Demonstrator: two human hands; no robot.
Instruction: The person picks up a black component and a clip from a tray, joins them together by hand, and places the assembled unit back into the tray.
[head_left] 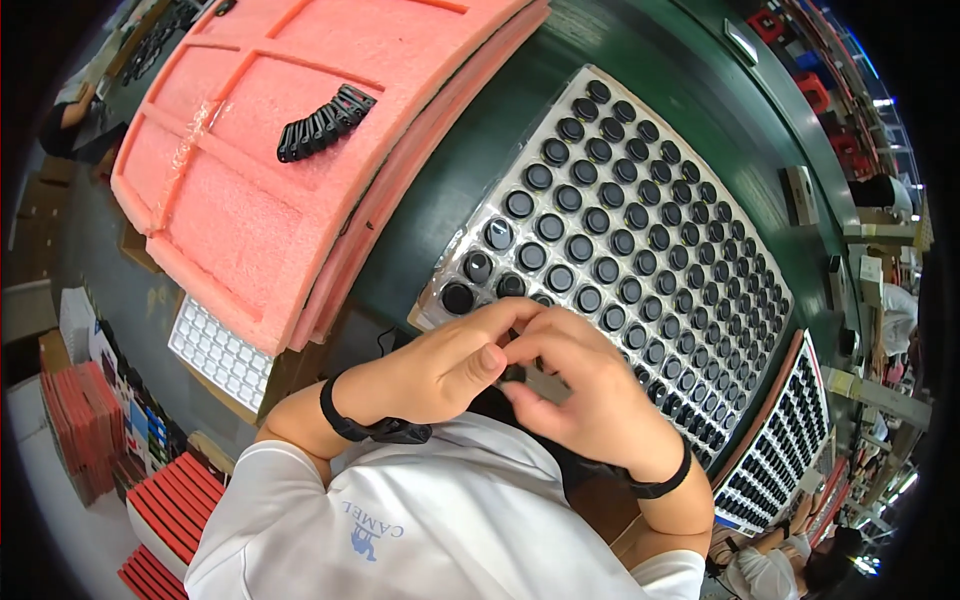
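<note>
My left hand [445, 372] and my right hand [595, 385] meet in front of my chest, at the near edge of a clear plastic tray [530, 292]. Rows of round black caps [606, 270] fill the tray's pockets. Between the thumb and fingers of my right hand shows a small black part [514, 373], mostly hidden by the fingers. The left hand is closed, its thumb bent inward and its fingers touching those of the right; whatever it grips is hidden. Black bands circle both wrists.
Stacked pink foam sheets [270, 120] stand at the left, with a curved row of black pieces [326, 124] on top. A second tray of black parts [775, 450] lies to the right on the green worktable [480, 150]. Another person [775, 570] is at the lower right.
</note>
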